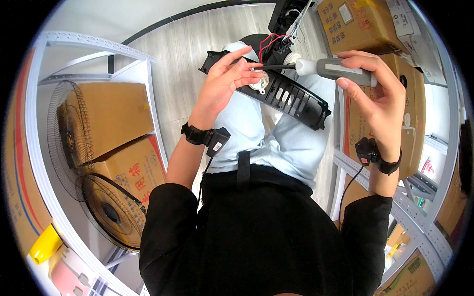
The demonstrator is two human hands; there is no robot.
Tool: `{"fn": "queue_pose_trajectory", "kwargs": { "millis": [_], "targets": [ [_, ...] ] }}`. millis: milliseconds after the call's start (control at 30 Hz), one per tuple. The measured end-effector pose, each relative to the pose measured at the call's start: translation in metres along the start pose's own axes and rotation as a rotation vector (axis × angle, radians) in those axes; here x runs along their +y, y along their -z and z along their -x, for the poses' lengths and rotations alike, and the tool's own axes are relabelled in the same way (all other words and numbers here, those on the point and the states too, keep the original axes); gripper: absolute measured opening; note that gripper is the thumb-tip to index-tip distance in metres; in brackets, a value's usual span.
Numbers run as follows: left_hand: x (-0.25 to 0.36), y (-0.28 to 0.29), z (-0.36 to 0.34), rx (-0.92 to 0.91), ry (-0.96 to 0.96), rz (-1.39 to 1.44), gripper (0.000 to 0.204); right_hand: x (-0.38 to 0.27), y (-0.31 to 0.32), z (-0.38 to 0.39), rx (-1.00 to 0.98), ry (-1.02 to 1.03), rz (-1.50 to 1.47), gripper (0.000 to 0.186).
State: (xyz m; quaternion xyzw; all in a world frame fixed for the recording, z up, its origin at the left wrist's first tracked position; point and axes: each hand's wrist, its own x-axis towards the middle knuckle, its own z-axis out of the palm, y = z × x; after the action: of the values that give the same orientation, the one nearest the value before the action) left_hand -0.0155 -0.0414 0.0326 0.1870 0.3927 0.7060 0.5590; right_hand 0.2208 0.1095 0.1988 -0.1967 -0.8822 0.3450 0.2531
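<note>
My right hand (380, 81) is closed around the grey handle of a screwdriver (340, 70). Its white collar and dark shaft point left, toward my left hand (224, 81). That hand has its fingers stretched and apart, the fingertips beside the screwdriver's tip; whether they touch it, or a small screw there, I cannot make out. Below both hands a long black plastic panel (301, 102) with rows of slots lies slantwise over my thighs. A round silvery part (258, 83) sits on the panel, partly hidden by my left fingers.
Red wires (266, 43) run beyond the panel to a dark assembly (284, 42). On the left, a metal shelf (98, 44) holds cardboard boxes (116, 111) and fan grilles (106, 212). More boxes (358, 22) stand at the right, beside another rack (419, 207).
</note>
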Motion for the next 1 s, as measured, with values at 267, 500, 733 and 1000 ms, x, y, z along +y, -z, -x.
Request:
{"fn": "queue_pose_trajectory", "kwargs": {
  "millis": [267,500,733,1000],
  "targets": [
    [-0.014,-0.001,0.003,0.052,-0.371,-1.16,0.018,-0.02,-0.006,0.002,-0.213,0.083,0.183,0.025],
    [-0.017,-0.001,-0.009,-0.087,-0.285,-1.298,0.02,-0.023,-0.022,-0.002,-0.25,0.089,0.191,0.025],
    [-0.015,0.002,-0.011,-0.135,-0.272,-1.285,0.018,-0.021,-0.031,-0.006,-0.29,0.086,0.182,0.026],
    [-0.014,0.003,-0.011,-0.135,-0.266,-1.251,0.017,-0.028,-0.036,-0.011,-0.344,0.159,0.234,0.027]
  ]
}}
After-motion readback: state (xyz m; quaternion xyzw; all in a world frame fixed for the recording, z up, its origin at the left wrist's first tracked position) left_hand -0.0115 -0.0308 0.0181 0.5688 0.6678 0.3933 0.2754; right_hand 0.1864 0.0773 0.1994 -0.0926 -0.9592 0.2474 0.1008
